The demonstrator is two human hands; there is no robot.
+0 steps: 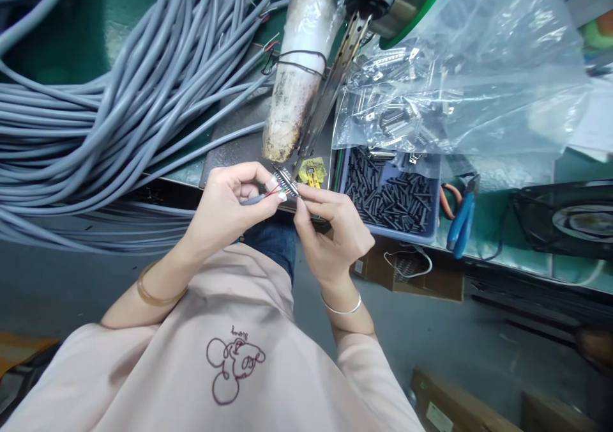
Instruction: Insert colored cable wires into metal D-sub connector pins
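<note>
My left hand (239, 195) is closed, its thumb and index finger pinching a small metal multi-pin connector (286, 181). A grey cable (253, 200) runs through the same hand, and its thin red, green and white wires (274, 191) reach the pins. At the connector's right end, my right hand (330, 227) has thumb and index finger pressed together. Something small and dark seems to be between these fingertips, too little to name. Just above the connector, the metal shaft of a soldering iron (330, 84) points down beside a stained, plastic-wrapped white tube (299, 87).
Many grey cables (119, 119) cover the bench's left. A blue bin (390, 232) of short black tubes (393, 195) stands right, under a clear bag (502, 68) of metal connectors (397, 119). Beyond are blue-handled cutters (462, 224) and a black fan (569, 218). A yellow piece (312, 171) lies nearby.
</note>
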